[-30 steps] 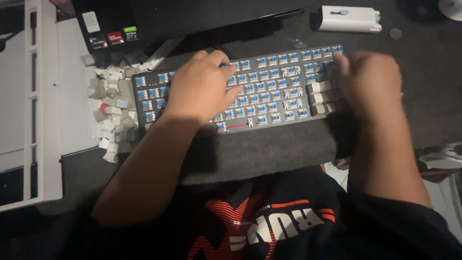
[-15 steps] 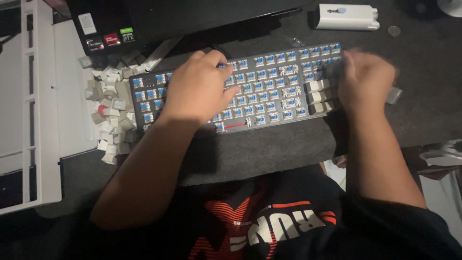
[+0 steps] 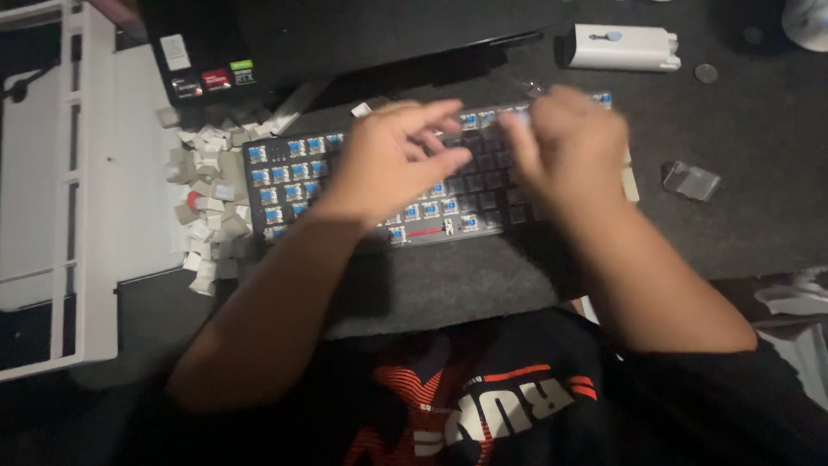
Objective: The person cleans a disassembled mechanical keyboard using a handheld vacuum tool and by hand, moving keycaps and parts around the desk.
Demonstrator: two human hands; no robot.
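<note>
We see a dark keyboard [image 3: 362, 185] with its caps stripped, blue switch stems exposed in rows, lying on a grey mat [image 3: 448, 280] on the dark counter [image 3: 742, 173], straight ahead of the person's chest. Left hand [image 3: 392, 164] sits over the middle of the keyboard, palm down, fingers [image 3: 435, 116] loosely spread and reaching toward the far edge; nothing visibly held in it. Right hand [image 3: 569, 147] is over the right end of the keyboard, curled and motion-blurred; we cannot tell whether its fingers grip anything. The two hands are near each other, almost meeting above the upper middle rows.

A heap of loose pale keycaps [image 3: 207, 203] lies just beside the left end of the keyboard. Left of that, a white frame [image 3: 82, 216] lies flat. Beyond the keyboard, a black laptop [image 3: 285, 43] with small stickers near its corner. A white oblong case [image 3: 623, 47] rests at the far right, a coin [image 3: 705, 73] near it, and a small clear plastic bag [image 3: 690, 179] well right of the keyboard.
</note>
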